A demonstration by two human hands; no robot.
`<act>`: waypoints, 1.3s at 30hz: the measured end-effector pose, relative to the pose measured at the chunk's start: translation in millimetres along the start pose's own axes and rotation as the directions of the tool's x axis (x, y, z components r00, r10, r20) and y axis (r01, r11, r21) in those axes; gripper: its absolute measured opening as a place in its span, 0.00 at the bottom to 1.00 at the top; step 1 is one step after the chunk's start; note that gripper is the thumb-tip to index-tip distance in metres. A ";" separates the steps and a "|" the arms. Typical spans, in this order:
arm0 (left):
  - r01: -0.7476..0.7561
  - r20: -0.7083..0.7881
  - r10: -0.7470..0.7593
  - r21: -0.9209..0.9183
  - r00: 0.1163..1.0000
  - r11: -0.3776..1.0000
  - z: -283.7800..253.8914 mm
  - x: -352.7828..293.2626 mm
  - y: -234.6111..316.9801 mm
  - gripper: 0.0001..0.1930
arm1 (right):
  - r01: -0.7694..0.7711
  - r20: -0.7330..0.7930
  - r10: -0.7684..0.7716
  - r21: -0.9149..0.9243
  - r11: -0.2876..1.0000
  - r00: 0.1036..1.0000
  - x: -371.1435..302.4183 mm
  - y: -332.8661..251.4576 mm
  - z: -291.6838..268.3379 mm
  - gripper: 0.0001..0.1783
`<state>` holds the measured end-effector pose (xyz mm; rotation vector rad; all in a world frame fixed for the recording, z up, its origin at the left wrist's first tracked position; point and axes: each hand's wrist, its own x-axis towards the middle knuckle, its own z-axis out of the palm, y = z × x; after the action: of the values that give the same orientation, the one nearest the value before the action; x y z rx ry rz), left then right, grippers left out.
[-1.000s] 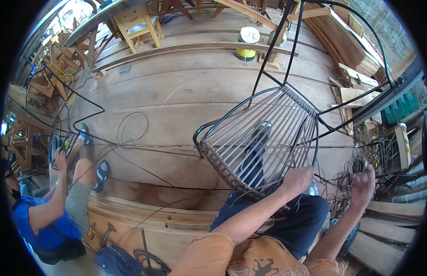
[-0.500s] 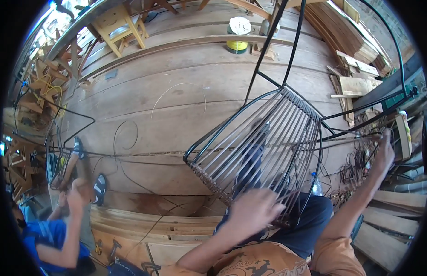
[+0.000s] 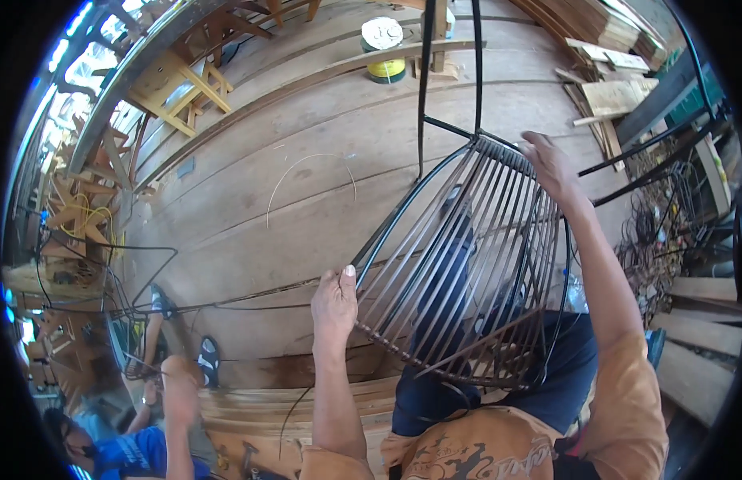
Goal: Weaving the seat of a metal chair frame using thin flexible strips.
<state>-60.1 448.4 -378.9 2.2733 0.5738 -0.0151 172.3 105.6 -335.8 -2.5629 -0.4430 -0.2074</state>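
Observation:
A black metal chair frame [image 3: 477, 72] leans across my lap, strung lengthwise with brown and dark cords [image 3: 505, 154] that are wound tightly round its far bar. My left hand [image 3: 334, 308] grips the frame's left corner, thumb on top. At the far right corner of the strung part, my right hand [image 3: 552, 172] is closed round the frame beside the wound cords; its fingertips are partly hidden. A loose brown cord end slants over the near part of the stringing. My legs show through the gaps between the cords.
On the left a co-worker in a blue shirt [image 3: 139, 452] sits by another thin black frame [image 3: 151, 248]. A yellow-and-green bucket [image 3: 384, 60], a small wooden chair [image 3: 175, 88] and stacked boards [image 3: 619, 96] stand farther off. Tangled cords [image 3: 647, 264] lie at right.
My right hand has come in from the far right, where it held a stretched cord, to the frame's far corner. My left hand has moved from the near bar to the left corner. The frame has turned slightly.

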 end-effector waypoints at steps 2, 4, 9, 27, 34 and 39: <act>0.022 -0.049 -0.020 0.035 0.999 0.999 7.0 -20.2 2.1 0.21 | -0.133 0.226 0.173 -0.182 0.974 0.959 15.8 31.4 18.5 0.15; 0.036 -0.117 -0.034 0.016 0.993 0.999 7.6 -52.7 4.1 0.20 | -0.036 0.168 0.059 -0.137 0.990 0.984 7.9 31.9 33.2 0.15; 0.062 -0.207 -0.085 -0.116 0.975 0.991 4.1 -96.1 3.6 0.19 | -0.003 0.151 0.018 -0.096 0.995 0.988 -1.6 3.2 52.1 0.16; -0.004 -0.278 0.009 0.020 0.961 1.000 25.4 -184.7 -29.7 0.19 | 0.106 0.285 -0.092 -0.034 0.994 0.954 8.5 -75.0 94.7 0.20; 0.011 -0.329 0.003 0.041 0.944 0.999 24.3 -174.3 -29.1 0.17 | 0.197 0.300 -0.067 -0.429 0.882 0.951 -7.3 -139.2 61.1 0.21; 0.028 -0.393 -0.006 0.050 0.920 0.998 21.3 -180.1 -31.9 0.18 | 0.485 0.397 -0.371 -0.240 0.841 0.840 -66.0 -183.3 87.2 0.28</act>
<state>-231.4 380.8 -382.4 2.3370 0.8082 0.4323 51.4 281.6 -338.3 -2.7959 -1.2262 0.0050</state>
